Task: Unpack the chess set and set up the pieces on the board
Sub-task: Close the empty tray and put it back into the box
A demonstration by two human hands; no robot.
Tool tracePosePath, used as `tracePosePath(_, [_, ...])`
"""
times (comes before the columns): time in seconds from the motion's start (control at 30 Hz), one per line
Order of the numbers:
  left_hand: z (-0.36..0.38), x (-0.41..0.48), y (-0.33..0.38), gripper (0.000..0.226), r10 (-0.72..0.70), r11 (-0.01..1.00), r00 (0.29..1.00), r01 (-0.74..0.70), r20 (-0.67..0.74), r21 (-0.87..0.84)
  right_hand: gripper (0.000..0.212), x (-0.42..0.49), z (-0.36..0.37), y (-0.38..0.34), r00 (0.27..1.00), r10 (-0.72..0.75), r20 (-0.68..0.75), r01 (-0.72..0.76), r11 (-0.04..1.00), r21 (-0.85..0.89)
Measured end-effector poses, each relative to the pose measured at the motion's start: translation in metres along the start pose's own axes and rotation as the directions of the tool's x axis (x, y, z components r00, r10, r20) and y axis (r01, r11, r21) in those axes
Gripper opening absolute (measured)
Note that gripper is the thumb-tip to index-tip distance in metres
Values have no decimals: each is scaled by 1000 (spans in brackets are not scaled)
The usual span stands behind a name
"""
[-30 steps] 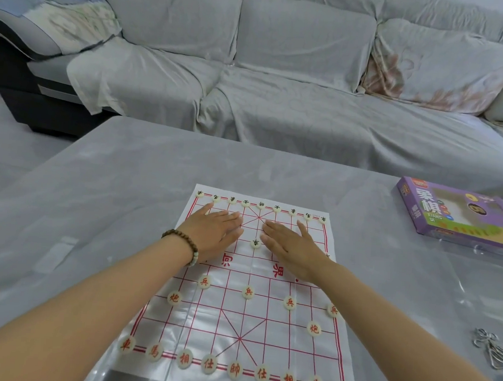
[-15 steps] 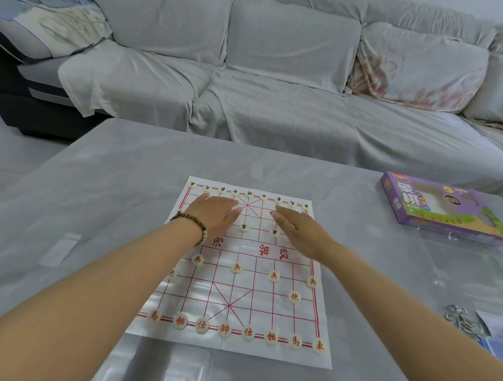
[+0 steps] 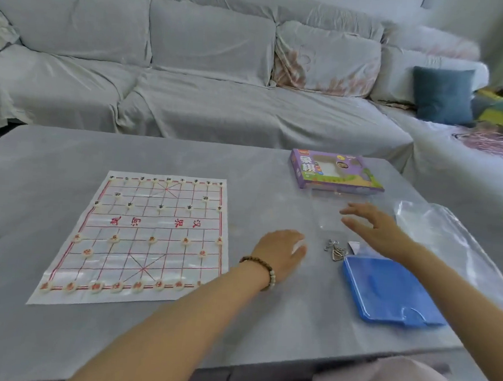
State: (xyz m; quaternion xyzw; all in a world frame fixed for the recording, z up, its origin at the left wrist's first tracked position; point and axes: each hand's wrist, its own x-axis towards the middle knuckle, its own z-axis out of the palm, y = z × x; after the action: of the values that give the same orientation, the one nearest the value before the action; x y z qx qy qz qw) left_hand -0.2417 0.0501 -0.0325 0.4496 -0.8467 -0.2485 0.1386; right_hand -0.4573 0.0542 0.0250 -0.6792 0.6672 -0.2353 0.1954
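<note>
On the grey tabletop point(image 3: 53, 161), left of both hands, the xiangqi board point(image 3: 152, 222) lies flat with its pieces point(image 3: 152, 239) in starting rows, so setup looks finished. The left hand point(image 3: 281, 252) is palm down, its grip relaxed and empty. The right hand point(image 3: 372, 228) hovers, its grip wide and empty, with the purple box point(image 3: 335, 172) beyond it.

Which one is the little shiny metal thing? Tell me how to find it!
Look at the grey table, to the right of the chess board. A flat blue case lies there; just beyond its far left corner sits the metal thing. It is the only small silvery tangle of wire loops; everything near it is bigger and flat.
</note>
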Motion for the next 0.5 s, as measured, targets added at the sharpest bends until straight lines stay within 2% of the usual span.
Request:
tracePosePath(0.2, [50,29,72,42,-22,982,992,44,121,-184,38,-56,-22,87,975,217,-45,-216,976,23])
tracePosePath(0.27, [65,33,84,49,-41,982,985,70,165,-176,42,-70,-20,103,957,281,-70,-275,958,83])
tracePosePath(0.37, [87,33,94,68,-33,996,974,49,224,-70,42,-88,-10,121,944,324,-56,-311,936,167])
tracePosePath(0.5, [101,32,92,106,41,972,968,-97,249,216,43,-109,12,124,960,273,-56,-262,953,155])
